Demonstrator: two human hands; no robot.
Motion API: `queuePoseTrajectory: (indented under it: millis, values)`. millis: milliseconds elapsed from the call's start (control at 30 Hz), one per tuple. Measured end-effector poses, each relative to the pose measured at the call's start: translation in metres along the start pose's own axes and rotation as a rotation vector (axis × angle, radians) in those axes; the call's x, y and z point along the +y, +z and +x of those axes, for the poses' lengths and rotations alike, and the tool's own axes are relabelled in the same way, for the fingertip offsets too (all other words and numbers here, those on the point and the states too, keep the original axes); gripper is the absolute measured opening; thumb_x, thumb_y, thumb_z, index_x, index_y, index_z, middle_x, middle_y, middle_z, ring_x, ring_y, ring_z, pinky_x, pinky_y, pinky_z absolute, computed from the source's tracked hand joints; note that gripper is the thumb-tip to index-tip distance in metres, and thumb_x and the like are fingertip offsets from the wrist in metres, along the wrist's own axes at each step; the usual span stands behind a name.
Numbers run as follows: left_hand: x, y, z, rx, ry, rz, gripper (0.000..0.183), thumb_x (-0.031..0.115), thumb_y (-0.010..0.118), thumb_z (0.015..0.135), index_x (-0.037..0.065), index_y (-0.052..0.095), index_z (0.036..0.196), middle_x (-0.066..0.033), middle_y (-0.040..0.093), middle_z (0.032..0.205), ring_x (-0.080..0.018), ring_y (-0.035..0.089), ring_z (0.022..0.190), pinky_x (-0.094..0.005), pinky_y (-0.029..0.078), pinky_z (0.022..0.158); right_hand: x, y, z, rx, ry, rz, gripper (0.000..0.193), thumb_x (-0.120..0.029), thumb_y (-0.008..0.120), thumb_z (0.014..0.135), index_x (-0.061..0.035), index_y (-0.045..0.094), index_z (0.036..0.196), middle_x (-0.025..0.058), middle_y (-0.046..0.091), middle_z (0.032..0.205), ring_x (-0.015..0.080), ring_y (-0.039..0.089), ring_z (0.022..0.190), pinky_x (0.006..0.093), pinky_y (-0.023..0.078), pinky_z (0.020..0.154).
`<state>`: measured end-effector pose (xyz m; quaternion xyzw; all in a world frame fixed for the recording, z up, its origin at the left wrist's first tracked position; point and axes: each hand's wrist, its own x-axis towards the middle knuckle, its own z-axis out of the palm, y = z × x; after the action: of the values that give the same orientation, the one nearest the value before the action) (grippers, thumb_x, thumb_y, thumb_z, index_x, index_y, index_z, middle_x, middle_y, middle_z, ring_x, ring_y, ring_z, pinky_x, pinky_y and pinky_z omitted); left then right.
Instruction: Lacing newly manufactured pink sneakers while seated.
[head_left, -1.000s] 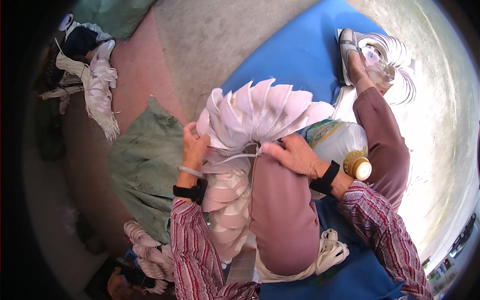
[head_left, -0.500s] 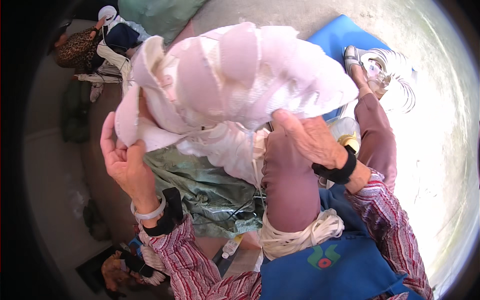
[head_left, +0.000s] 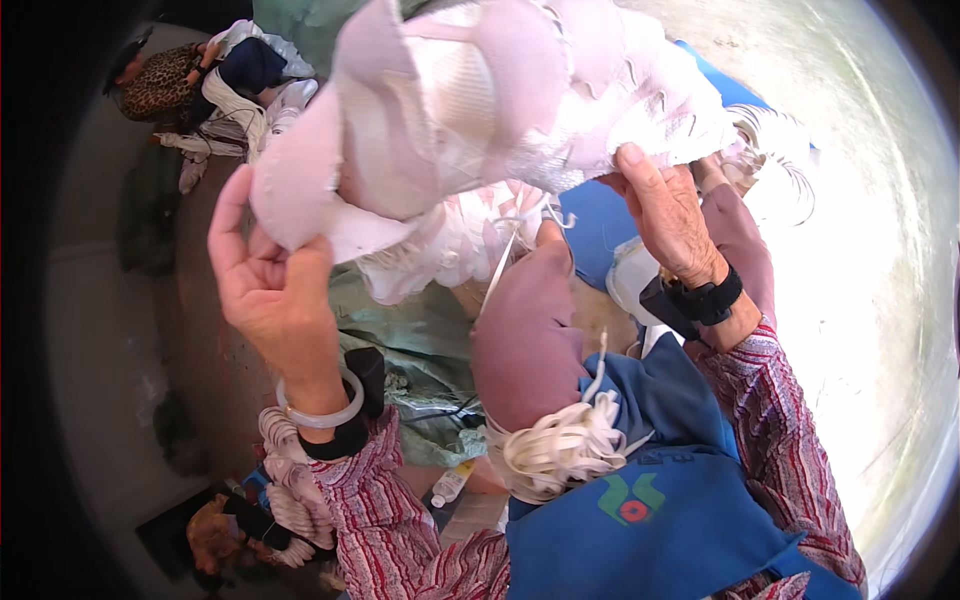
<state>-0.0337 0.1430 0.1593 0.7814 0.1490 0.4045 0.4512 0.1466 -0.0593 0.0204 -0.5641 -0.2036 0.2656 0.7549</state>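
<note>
A bundle of overlapping pale pink and white fabric pieces [head_left: 520, 90], curved like shoe uppers, is held up in front of me between both hands. My left hand [head_left: 280, 300] pinches a pink flap at the bundle's left end between thumb and fingers. At the lower right edge, my right hand [head_left: 675, 220] grips the bundle, thumb uppermost; its other fingers are partly hidden. More pink and white pieces [head_left: 440, 245] show underneath, with a thin white cord [head_left: 500, 265] hanging near them. A hank of flat white laces [head_left: 560, 450] lies over my thigh.
Crumpled green sacking [head_left: 400, 330] lies below my hands. A blue mat [head_left: 590, 230] and a fanned row of white pieces [head_left: 775, 160] are at the right. One person [head_left: 175, 85] sits far left, another [head_left: 215, 530] lower left. A small bottle [head_left: 450, 485] lies near my left forearm.
The bundle has risen and tilted, its flap turned more toward me. My right hand has moved up and to the right, and my raised knee has shifted left.
</note>
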Motion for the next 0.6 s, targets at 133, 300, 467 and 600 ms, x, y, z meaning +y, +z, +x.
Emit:
queuePoseTrajectory:
  millis: [133,300,467,600]
  values:
    - [0.027,0.026,-0.022,-0.086,-0.074,-0.039,0.065,-0.012,0.052,0.077,-0.009,0.036,0.14,-0.0218,0.062,0.12,-0.0198,0.063,0.105,-0.026,0.048,0.09,0.007,-0.021,-0.025,0.038,0.046,0.387,0.049,-0.036,0.049,0.102,0.0044,0.055,0.129,0.0133,0.062,0.126,0.0221,0.061,0.111,0.0382,0.044,0.102]
    - [0.072,0.06,-0.051,-0.255,-0.089,0.005,0.072,-0.011,0.057,0.075,-0.011,0.031,0.142,-0.0252,0.066,0.113,-0.0241,0.068,0.1,-0.0295,0.056,0.083,0.015,-0.066,-0.059,0.001,0.15,0.809,0.052,-0.038,0.048,0.103,0.0001,0.043,0.138,0.0151,0.058,0.132,0.0285,0.056,0.122,0.0427,0.043,0.105]
    - [0.098,0.106,-0.1,-0.341,-0.093,0.073,0.074,-0.012,0.058,0.068,-0.011,0.036,0.139,-0.0238,0.07,0.104,-0.0232,0.07,0.095,-0.0272,0.057,0.074,0.04,-0.113,-0.09,0.057,0.239,1.002,0.049,-0.039,0.043,0.104,-0.0046,0.041,0.139,0.0136,0.058,0.132,0.0283,0.059,0.117,0.0398,0.046,0.1]
    - [0.105,0.127,-0.1,-0.406,-0.084,0.14,0.07,-0.011,0.06,0.069,-0.011,0.039,0.136,-0.0231,0.07,0.103,-0.0235,0.07,0.093,-0.0274,0.057,0.075,0.055,-0.126,-0.103,0.19,0.257,1.018,0.045,-0.039,0.041,0.105,-0.01,0.043,0.139,0.0077,0.059,0.132,0.0243,0.059,0.115,0.0371,0.049,0.089]
